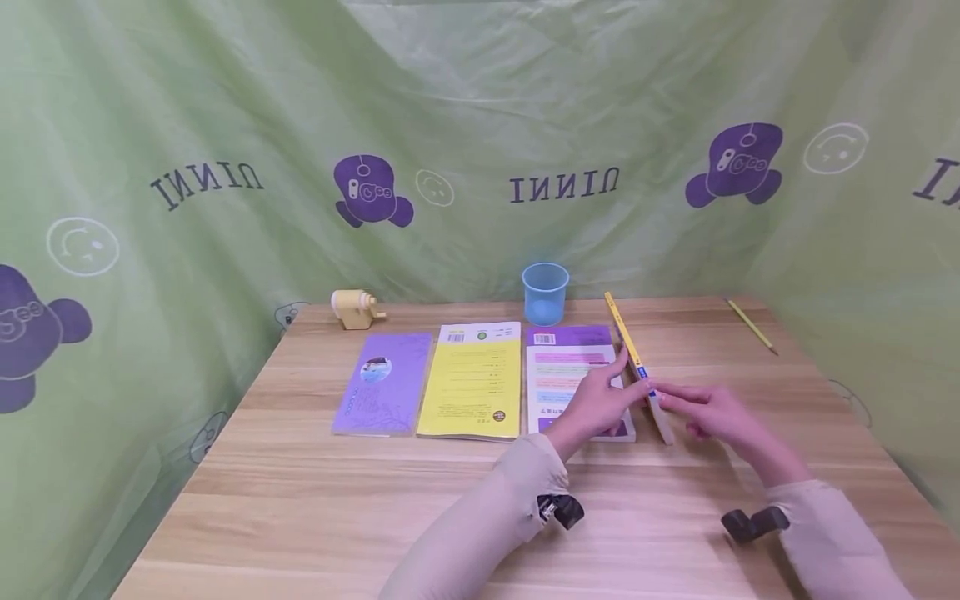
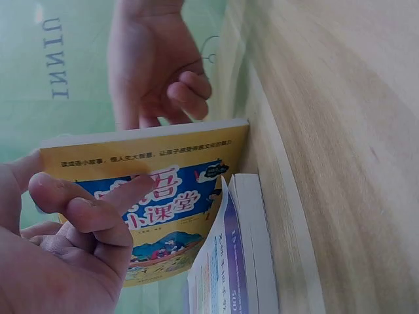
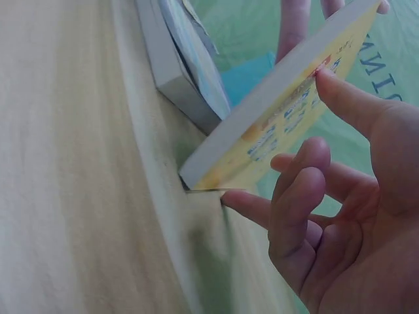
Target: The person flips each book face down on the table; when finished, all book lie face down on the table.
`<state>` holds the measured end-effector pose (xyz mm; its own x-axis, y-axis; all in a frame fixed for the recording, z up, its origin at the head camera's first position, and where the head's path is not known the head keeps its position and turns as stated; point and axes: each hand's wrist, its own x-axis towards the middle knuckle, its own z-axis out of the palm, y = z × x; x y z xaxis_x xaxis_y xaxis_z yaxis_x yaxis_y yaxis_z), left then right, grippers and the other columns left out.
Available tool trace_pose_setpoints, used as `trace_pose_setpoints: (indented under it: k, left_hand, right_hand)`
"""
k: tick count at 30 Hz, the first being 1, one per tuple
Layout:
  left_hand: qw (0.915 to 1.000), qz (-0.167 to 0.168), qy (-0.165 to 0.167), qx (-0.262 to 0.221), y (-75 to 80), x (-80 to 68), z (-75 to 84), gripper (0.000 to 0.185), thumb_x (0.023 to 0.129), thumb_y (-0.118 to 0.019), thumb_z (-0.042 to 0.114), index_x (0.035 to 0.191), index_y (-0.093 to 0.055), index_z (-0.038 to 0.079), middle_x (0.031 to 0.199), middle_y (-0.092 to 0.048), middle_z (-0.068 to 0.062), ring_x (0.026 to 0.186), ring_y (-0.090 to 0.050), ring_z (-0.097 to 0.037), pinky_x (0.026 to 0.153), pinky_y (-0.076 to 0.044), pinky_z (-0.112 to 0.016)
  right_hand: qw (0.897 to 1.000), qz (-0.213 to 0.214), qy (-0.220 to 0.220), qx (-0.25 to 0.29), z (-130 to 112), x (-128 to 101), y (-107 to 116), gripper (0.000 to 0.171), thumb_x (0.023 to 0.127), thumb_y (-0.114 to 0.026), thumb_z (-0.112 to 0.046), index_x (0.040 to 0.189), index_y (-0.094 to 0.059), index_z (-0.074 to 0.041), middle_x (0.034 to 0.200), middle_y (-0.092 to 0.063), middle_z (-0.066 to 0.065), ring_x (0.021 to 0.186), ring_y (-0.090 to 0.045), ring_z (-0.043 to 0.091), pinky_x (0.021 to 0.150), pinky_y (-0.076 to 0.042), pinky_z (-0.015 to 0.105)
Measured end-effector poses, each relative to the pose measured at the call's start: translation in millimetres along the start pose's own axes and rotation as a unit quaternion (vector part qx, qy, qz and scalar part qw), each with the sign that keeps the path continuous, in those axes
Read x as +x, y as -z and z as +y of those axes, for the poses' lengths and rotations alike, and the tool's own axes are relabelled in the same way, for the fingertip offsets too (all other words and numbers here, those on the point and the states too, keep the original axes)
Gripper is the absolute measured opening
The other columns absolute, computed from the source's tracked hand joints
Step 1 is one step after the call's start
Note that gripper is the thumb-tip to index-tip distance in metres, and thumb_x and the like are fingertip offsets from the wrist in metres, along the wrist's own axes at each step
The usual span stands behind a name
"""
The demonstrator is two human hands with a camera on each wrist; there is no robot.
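Note:
A yellow book (image 1: 622,329) stands on edge, tilted, beside the right side of a purple-and-white book (image 1: 570,367) lying flat. My left hand (image 1: 600,398) pinches its upper edge, thumb over the edge and fingers against the cover; in the left wrist view the yellow cover (image 2: 91,160) has a blue title band. From the other side, my right hand (image 1: 720,417) touches the book with extended fingers while its other fingers are bent. The right wrist view shows the right hand (image 3: 353,170) touching the opposite cover.
Left of the purple-and-white book lie a yellow-and-white book (image 1: 472,383) and a purple notebook (image 1: 382,383). Along the back of the wooden table (image 1: 322,517) stand a pencil sharpener (image 1: 354,308) and a blue cup (image 1: 545,296). A pencil (image 1: 752,325) lies at the back right.

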<state>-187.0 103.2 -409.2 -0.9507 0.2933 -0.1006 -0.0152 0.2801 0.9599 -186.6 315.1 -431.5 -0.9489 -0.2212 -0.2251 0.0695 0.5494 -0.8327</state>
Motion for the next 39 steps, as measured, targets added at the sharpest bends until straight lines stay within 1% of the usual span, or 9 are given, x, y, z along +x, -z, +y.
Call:
trace_pose_setpoints:
  k: [3, 9, 16, 21, 25, 28, 32, 36, 39]
  left_hand:
    - [0.9995, -0.003, 0.013, -0.030, 2.0, -0.4, -0.6, 0.066, 0.096, -0.069, 0.033, 0.155, -0.040, 0.027, 0.047, -0.036, 0.003, 0.034, -0.036, -0.013, 0.036, -0.030, -0.024]
    - [0.9981, 0.007, 0.032, -0.052, 2.0, 0.2, -1.5, 0.063, 0.096, -0.070, 0.024, 0.153, -0.044, 0.025, 0.044, -0.036, 0.003, 0.033, -0.033, -0.012, 0.035, -0.026, -0.023]
    - [0.9972, 0.007, 0.056, -0.049, -10.8, 5.5, 0.5, 0.064, 0.094, -0.072, 0.022, 0.152, -0.045, 0.026, 0.046, -0.037, 0.003, 0.035, -0.034, -0.013, 0.035, -0.027, -0.024]
    - [0.9958, 0.029, 0.056, -0.067, -23.1, 11.6, -0.3, 0.064, 0.091, -0.074, 0.011, 0.149, -0.049, 0.016, 0.073, -0.070, -0.005, 0.038, -0.033, -0.010, 0.035, -0.027, -0.022]
    - [0.9937, 0.056, 0.057, -0.079, -31.8, 15.9, -0.8, 0.061, 0.087, -0.074, 0.002, 0.144, -0.054, 0.008, 0.104, -0.077, -0.014, 0.047, -0.049, -0.013, 0.036, -0.028, -0.022]
    - [0.9941, 0.076, 0.060, -0.050, -34.7, 17.6, -0.3, 0.058, 0.086, -0.076, 0.002, 0.141, -0.057, 0.006, 0.111, -0.076, -0.014, 0.067, -0.068, -0.019, 0.040, -0.037, -0.022]
    - [0.9936, 0.091, 0.062, 0.027, -38.7, 21.1, -0.7, 0.054, 0.085, -0.078, 0.008, 0.136, -0.062, 0.007, 0.117, -0.075, -0.008, 0.086, -0.074, -0.014, 0.054, -0.049, -0.021]
    - [0.9875, 0.092, 0.045, 0.120, -42.1, 24.5, -3.0, 0.039, 0.086, -0.079, 0.012, 0.124, -0.072, 0.007, 0.107, -0.077, -0.005, 0.078, -0.065, -0.007, 0.059, -0.049, -0.019]
    - [0.9782, 0.099, 0.029, 0.180, -44.8, 25.9, -5.2, 0.018, 0.087, -0.078, 0.012, 0.103, -0.077, 0.004, 0.085, -0.072, -0.005, 0.066, -0.055, -0.010, 0.055, -0.045, -0.021]
  right_hand:
    - [1.000, 0.010, 0.004, -0.015, 1.0, -0.2, -3.1, 0.065, 0.098, -0.062, -0.044, 0.148, -0.049, -0.004, 0.058, -0.050, -0.003, 0.054, -0.047, 0.011, 0.052, -0.041, 0.027]
    - [0.999, 0.028, 0.011, -0.029, 0.9, 0.8, -5.8, 0.067, 0.098, -0.063, -0.044, 0.145, -0.050, 0.000, 0.056, -0.049, -0.003, 0.051, -0.045, 0.010, 0.050, -0.039, 0.027]
    - [0.995, 0.059, 0.000, -0.083, 8.0, -2.9, 1.7, 0.068, 0.096, -0.064, -0.047, 0.143, -0.052, 0.001, 0.055, -0.048, -0.004, 0.053, -0.048, 0.012, 0.050, -0.038, 0.027]
    - [0.990, 0.068, -0.003, -0.128, 12.3, -5.0, 8.3, 0.071, 0.096, -0.064, -0.049, 0.142, -0.052, 0.004, 0.063, -0.058, 0.004, 0.056, -0.052, 0.015, 0.051, -0.041, 0.029]
    - [0.979, 0.078, 0.002, -0.190, 14.2, -6.0, 12.4, 0.071, 0.097, -0.061, -0.050, 0.139, -0.052, 0.007, 0.100, -0.069, 0.030, 0.071, -0.059, 0.022, 0.058, -0.043, 0.031]
    - [0.970, 0.090, 0.011, -0.227, 17.5, -5.3, 13.9, 0.070, 0.098, -0.059, -0.051, 0.137, -0.055, 0.008, 0.123, -0.061, 0.038, 0.086, -0.062, 0.032, 0.065, -0.045, 0.034]
    - [0.963, 0.107, 0.025, -0.247, 21.9, -5.3, 13.4, 0.069, 0.097, -0.061, -0.050, 0.133, -0.057, 0.009, 0.127, -0.057, 0.042, 0.104, -0.063, 0.048, 0.075, -0.051, 0.049]
    - [0.956, 0.122, 0.019, -0.267, 24.8, -6.1, 10.9, 0.072, 0.096, -0.061, -0.054, 0.134, -0.058, 0.007, 0.129, -0.052, 0.046, 0.116, -0.054, 0.058, 0.088, -0.047, 0.064]
    - [0.951, 0.127, 0.003, -0.281, 25.9, -7.1, 9.6, 0.076, 0.095, -0.060, -0.057, 0.136, -0.056, 0.006, 0.129, -0.049, 0.048, 0.116, -0.051, 0.058, 0.090, -0.044, 0.067]
